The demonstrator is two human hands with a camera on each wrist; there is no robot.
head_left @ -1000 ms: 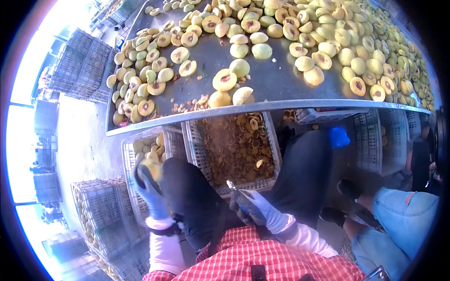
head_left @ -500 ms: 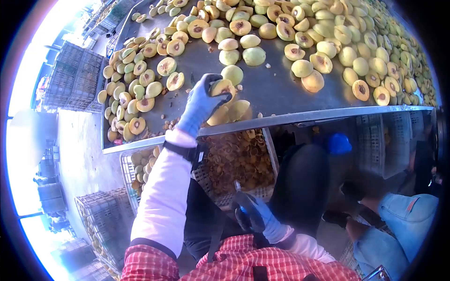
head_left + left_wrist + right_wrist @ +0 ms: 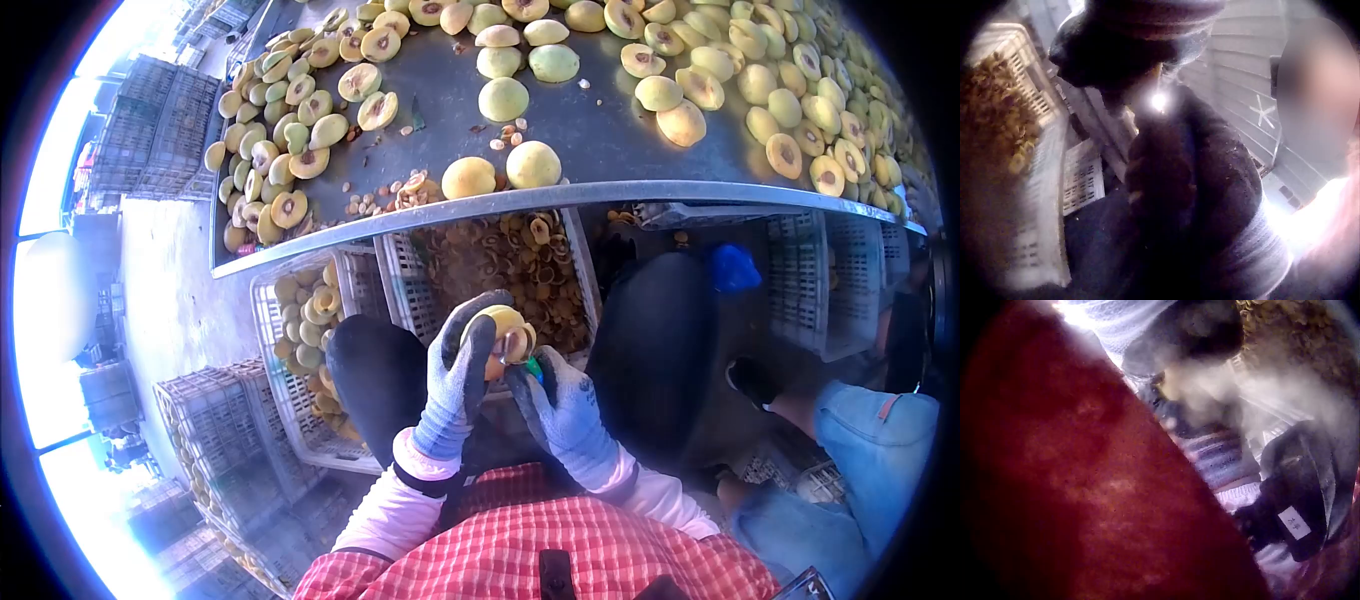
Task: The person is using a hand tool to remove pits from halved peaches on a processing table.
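My left hand (image 3: pixel 455 375), in a grey-blue glove with dark fingers, holds a cut yellow peach half (image 3: pixel 508 328) over my lap, its hollow side toward the other hand. In my right hand (image 3: pixel 572 408), gloved alike, is a small tool with a green handle (image 3: pixel 536 370), its working end right at the fruit. Dark glove fingers fill the middle of the left wrist view, with a bright glint between the hands. Red cloth (image 3: pixel 1072 475) covers much of the right wrist view, and the fruit there is blurred.
A metal-edged table (image 3: pixel 590 195) bears many peach halves (image 3: pixel 468 178) and loose pits. Beneath it stands a crate (image 3: pixel 398 275) of brown scraps. Another crate (image 3: pixel 262 320) with fruit is at the left. A person's knee in blue jeans (image 3: pixel 870 440) is close on the right.
My left hand went from the left crate up to the table, took a cut peach half there and brought it back over the lap. The right hand's tool has come up to the fruit.
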